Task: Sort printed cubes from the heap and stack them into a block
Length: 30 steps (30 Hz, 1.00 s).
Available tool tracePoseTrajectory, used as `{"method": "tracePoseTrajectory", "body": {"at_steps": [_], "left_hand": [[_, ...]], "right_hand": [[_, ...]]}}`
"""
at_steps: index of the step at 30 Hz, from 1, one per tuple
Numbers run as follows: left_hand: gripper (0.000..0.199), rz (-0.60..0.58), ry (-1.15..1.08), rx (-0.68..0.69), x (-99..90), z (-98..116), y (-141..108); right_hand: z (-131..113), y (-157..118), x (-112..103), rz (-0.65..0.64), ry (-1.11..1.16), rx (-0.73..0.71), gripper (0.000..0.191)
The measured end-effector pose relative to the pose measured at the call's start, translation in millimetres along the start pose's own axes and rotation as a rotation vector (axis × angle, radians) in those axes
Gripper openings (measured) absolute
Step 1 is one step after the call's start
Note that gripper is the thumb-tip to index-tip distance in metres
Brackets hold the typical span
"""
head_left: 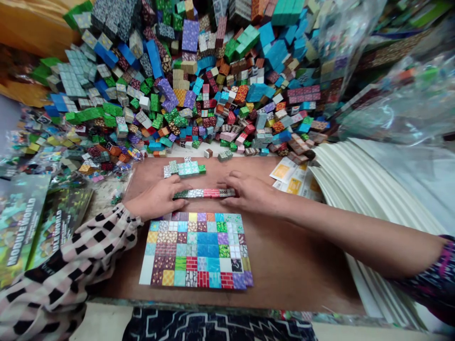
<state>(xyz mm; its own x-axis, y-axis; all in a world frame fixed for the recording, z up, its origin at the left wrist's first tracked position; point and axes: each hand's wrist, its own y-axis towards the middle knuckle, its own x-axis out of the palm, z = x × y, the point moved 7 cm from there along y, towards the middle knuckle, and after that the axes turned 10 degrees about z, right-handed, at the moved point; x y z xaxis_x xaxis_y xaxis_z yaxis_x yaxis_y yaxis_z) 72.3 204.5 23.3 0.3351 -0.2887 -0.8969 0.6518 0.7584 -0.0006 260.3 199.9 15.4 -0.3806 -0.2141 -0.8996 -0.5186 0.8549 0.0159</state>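
A narrow row of patterned blocks (204, 193) lies across the brown board, with white, red and grey sections. My left hand (158, 196) grips its left end between thumb and fingers. At its right end, my right hand (247, 192) holds on in the same way, fingers curled round the end. Just behind the row sits a small group of pale green and grey blocks (188, 168). Nearer to me, a rectangular mosaic of coloured square tiles (208, 251) rests on the board, with a white strip showing at its left edge.
A large heap of coloured blocks (213, 85) fills the back. Yellow-and-white packets (295, 177) and a stack of white sheets (377, 203) are at the right. Printed booklets (21, 222) lie at the left. Clear plastic bags (401, 104) stand at the back right.
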Motion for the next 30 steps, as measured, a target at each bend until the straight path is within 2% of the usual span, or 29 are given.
{"method": "tracePoseTrajectory", "body": {"at_steps": [3,6,11,15,21,30], "left_hand": [[0.034,0.051,-0.042,0.013,-3.4,-1,-1],[0.029,0.078,-0.050,0.007,-7.6,-4,-1],[0.028,0.075,-0.132,0.041,-26.5,5,-10],[0.027,0.022,-0.172,-0.012,-37.8,15,-28],[0.031,0.041,-0.155,-0.078,-31.6,12,-51],[0.033,0.144,-0.184,-0.122,-30.3,4,-59]], "right_hand": [[-3,2,2,0.017,0.010,-0.032,0.026],[-9,4,1,0.044,0.030,-0.056,0.029],[-27,1,-9,0.017,0.053,-0.073,0.024],[-43,-6,-8,-0.060,0.119,-0.058,0.022],[-57,-12,1,-0.109,0.152,-0.077,0.025],[-64,-14,1,-0.147,0.116,-0.141,0.028]]}}
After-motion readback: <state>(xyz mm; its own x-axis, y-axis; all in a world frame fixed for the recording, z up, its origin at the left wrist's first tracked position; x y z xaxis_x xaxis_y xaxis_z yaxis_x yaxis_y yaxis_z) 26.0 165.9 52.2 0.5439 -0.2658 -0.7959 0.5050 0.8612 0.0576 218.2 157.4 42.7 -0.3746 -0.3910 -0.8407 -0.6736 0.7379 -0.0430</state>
